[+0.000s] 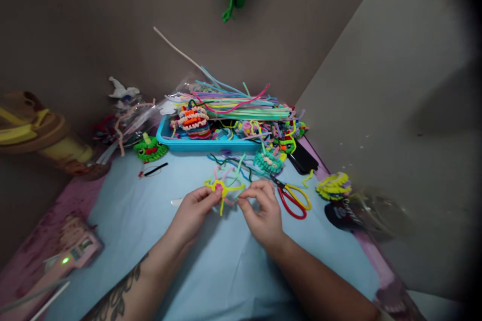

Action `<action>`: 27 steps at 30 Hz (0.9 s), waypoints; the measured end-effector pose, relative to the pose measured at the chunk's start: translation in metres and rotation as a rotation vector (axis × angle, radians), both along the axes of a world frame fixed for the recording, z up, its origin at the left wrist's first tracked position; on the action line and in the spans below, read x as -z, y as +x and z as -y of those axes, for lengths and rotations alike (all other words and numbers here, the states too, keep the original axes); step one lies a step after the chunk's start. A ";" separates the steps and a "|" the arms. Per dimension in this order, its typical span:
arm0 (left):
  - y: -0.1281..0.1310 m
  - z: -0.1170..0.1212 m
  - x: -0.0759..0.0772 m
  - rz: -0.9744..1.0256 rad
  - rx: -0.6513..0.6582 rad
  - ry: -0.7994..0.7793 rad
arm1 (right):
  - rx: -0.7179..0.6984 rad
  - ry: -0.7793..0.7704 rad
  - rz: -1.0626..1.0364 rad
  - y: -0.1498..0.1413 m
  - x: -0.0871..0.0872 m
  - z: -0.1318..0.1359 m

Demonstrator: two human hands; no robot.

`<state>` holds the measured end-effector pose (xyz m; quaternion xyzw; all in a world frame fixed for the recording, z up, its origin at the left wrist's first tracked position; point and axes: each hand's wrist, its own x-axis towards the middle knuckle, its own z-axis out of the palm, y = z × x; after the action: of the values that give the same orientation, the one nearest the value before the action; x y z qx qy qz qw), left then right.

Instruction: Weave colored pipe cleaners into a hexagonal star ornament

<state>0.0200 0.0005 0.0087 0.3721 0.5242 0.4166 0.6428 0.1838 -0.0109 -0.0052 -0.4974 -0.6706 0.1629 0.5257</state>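
A small flower-like piece of bent pipe cleaners (222,188), with a pink middle, a yellow ring and pastel stems sticking out, is pinched by my left hand (196,206) between thumb and fingers. To its right, my right hand (263,213) pinches the end of a stem of that same piece, thumb against index finger. Just beyond my right hand lie scissors (295,200) with one red and one yellow handle. A teal fuzzy figure (268,161) rests behind the hands, with loose pipe cleaners around it.
A blue tray (211,146) at the back holds many coloured pipe cleaners (241,105) and finished figures. A green figure (150,149) sits left, a black phone (302,158) right. Further right are a yellow fuzzy figure (334,186) and a tipped clear cup (380,210). A pink power strip (81,251) lies front left.
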 end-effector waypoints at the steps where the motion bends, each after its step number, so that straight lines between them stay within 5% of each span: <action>1: 0.000 0.000 0.001 0.024 -0.033 -0.026 | -0.018 0.009 0.025 -0.001 0.000 0.001; 6: -0.002 -0.002 0.005 0.172 -0.101 -0.108 | -0.161 -0.117 -0.006 -0.007 0.006 -0.001; 13: 0.001 0.000 0.006 0.231 -0.050 -0.115 | -0.166 -0.274 -0.067 -0.008 0.006 -0.004; 27: 0.003 0.000 0.011 0.417 -0.118 -0.191 | -0.044 -0.059 0.331 -0.014 0.011 0.003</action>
<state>0.0234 0.0001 -0.0018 0.1841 0.4379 0.4699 0.7440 0.1694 -0.0141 -0.0167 -0.5177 -0.7537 0.1099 0.3898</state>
